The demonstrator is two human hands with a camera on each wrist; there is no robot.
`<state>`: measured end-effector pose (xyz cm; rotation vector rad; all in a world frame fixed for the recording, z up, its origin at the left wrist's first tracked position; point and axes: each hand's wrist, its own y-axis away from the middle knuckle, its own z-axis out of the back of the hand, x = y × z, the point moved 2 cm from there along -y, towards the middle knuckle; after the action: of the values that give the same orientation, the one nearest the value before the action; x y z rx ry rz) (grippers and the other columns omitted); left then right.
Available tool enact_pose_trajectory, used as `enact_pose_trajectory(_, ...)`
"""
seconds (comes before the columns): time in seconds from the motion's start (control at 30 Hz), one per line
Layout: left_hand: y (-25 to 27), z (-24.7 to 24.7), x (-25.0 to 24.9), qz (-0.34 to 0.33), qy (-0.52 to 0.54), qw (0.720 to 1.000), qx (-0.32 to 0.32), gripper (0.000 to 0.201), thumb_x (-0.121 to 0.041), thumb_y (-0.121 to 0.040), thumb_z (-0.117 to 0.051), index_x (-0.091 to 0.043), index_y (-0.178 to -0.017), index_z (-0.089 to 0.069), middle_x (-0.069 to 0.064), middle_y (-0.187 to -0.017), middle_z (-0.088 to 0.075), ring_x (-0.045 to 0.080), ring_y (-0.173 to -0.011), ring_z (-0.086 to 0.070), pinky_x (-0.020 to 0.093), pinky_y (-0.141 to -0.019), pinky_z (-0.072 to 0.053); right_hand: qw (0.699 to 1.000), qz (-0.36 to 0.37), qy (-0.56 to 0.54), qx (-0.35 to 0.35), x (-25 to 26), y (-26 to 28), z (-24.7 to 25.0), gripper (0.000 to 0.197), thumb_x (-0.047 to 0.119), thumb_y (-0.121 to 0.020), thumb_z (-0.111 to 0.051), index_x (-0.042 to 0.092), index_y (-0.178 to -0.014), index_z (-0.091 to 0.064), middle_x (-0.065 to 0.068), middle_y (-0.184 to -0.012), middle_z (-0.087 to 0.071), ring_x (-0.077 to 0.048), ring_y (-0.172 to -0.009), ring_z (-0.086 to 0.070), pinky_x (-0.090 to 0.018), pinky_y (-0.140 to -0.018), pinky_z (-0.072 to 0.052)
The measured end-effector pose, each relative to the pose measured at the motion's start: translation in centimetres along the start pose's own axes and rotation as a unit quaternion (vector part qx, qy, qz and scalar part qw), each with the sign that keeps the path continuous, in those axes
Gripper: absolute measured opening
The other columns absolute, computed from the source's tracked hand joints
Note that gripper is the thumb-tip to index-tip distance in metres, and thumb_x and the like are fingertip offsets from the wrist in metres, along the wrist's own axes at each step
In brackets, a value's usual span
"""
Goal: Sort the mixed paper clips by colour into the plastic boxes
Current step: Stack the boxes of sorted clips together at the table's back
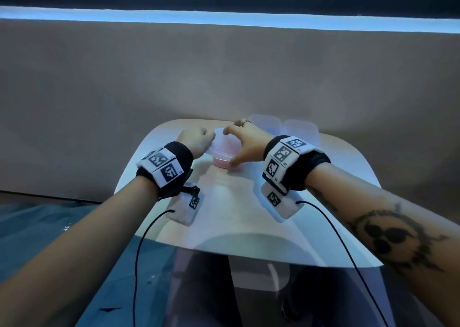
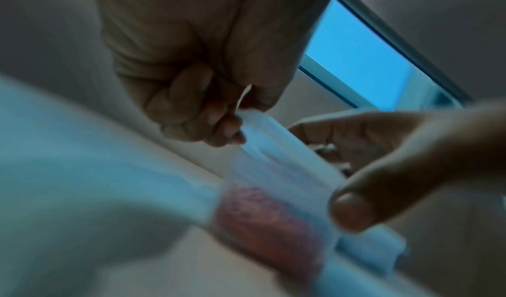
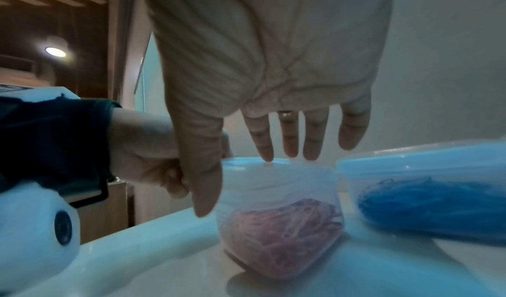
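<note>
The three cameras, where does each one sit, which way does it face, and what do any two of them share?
Head: worn on the head, looks forward and down at the table; both forearms, left hand and right hand show.
Left wrist: looks along the left hand pinching the lid; the right thumb shows.
Right wrist: looks along the open right hand at the pink box and blue box.
All three share the pink box.

blue-clip box (image 3: 427,195) just beside pink box (image 3: 279,221), near table (image 1: 236,217) bare
</note>
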<state>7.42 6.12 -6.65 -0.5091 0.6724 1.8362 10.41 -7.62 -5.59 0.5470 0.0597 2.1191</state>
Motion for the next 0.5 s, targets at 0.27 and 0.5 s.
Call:
enact_pose_trajectory(0.27,-0.6,-0.8,0.5,0.001,0.054,0.998,0.022,0.023,-0.033,-0.095,-0.047,-0.009,-0.095,-0.048,0.007,-0.081,-0.054,0.018,-0.062,-0.053,0.025,-0.055,-0.043,0.998,-0.009,0.059,0.031,0.0,-0.3,1.0,0.096,0.028,-0.065,-0.081,0.021,-0.142,-0.025,-0.003,-0.138,-0.037,-0.024,-0.122,-0.043,-0.032,-0.092,-0.041)
enact_pose_trajectory(0.5,-1.1,-1.6,0.0,0.032,0.151,0.987,0.038,0.035,-0.035,-0.098,-0.042,-0.007,-0.118,-0.047,0.013,-0.107,-0.049,0.018,-0.062,-0.053,0.026,-0.054,-0.048,0.997,-0.028,0.053,0.053,-0.1,-1.0,1.9,0.094,0.030,-0.066,-0.081,0.020,-0.142,-0.027,-0.005,-0.134,-0.044,-0.024,-0.118,-0.047,-0.033,-0.092,-0.043)
